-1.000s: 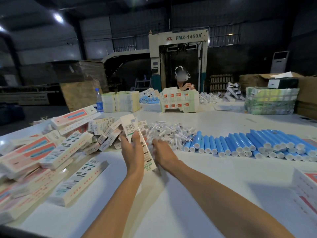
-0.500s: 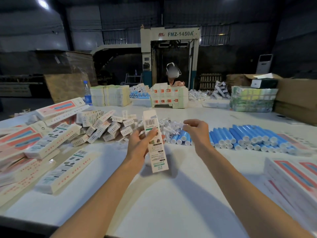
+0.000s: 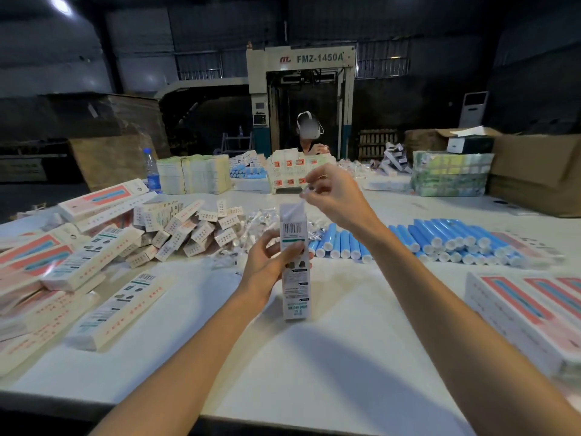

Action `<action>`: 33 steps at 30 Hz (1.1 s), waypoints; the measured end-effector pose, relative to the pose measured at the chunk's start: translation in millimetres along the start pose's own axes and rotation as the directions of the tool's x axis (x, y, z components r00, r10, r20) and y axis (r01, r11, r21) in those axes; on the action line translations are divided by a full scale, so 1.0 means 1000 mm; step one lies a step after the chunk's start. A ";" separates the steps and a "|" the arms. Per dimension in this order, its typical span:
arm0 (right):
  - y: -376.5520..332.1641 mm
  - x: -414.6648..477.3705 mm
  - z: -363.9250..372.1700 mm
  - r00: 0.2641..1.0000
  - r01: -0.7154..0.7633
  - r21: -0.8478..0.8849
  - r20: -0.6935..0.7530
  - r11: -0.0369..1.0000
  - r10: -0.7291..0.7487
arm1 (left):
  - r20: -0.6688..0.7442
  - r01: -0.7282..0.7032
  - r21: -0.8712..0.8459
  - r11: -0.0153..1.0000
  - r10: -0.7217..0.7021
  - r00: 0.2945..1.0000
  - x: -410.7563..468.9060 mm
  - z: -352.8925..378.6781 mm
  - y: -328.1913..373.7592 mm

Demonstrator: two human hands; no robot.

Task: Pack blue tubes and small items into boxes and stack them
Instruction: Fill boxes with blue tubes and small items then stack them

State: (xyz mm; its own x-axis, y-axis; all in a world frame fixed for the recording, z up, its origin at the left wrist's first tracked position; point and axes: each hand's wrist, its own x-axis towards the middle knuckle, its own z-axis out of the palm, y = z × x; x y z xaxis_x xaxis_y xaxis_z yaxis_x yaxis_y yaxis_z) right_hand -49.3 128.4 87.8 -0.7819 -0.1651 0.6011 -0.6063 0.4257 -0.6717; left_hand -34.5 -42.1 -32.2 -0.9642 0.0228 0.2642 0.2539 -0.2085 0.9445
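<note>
My left hand (image 3: pixel 273 260) grips a long white box (image 3: pixel 294 269) upright above the table, its top end open. Just above that opening my right hand (image 3: pixel 334 196) pinches a small clear-wrapped item (image 3: pixel 305 192). Behind the box lies a heap of the same small clear packets (image 3: pixel 251 225). A row of blue tubes (image 3: pixel 446 240) with white caps stretches across the white table (image 3: pixel 330 357) to the right. Small white cartons (image 3: pixel 185 228) are piled to the left of the packets.
Long white-and-pink boxes (image 3: pixel 59 265) are stacked at the left, and more flat ones (image 3: pixel 528 306) at the right front. A person sits at the far side behind stacked cartons (image 3: pixel 290 174). A water bottle (image 3: pixel 152 173) and brown cardboard boxes (image 3: pixel 534 174) stand at the back.
My left hand has raised the box upright. My right hand has come up from the pile of packets with a small item and now holds it over the box's open top.
</note>
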 end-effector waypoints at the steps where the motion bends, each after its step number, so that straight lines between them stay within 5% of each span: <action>1: -0.001 0.003 0.004 0.999 0.012 -0.015 0.044 1.000 -0.011 | 0.000 -0.004 0.007 1.000 0.004 1.000 -0.001 0.000 0.000; 19: -0.008 0.017 0.008 0.979 0.176 -0.195 0.134 0.965 -0.151 | 0.051 -0.049 0.065 0.997 0.045 0.998 -0.004 0.000 0.004; 22: -0.008 0.017 0.012 0.984 0.109 -0.130 0.152 0.986 -0.089 | 0.050 -0.061 0.075 0.995 0.057 0.997 -0.004 -0.002 0.006; 33: -0.006 0.011 0.006 0.982 0.156 -0.078 -0.091 0.985 -0.163 | 0.045 -0.120 0.188 0.975 0.114 0.993 -0.003 0.000 0.007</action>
State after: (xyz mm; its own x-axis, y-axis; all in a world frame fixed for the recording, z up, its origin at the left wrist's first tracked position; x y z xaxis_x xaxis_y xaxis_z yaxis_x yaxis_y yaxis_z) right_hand -54.6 118.3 95.6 -0.6558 -0.1504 0.7398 -0.7080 0.4626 -0.5336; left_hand -29.3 -43.4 -26.2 -0.9247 0.0428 0.3783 0.3777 -0.0222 0.9257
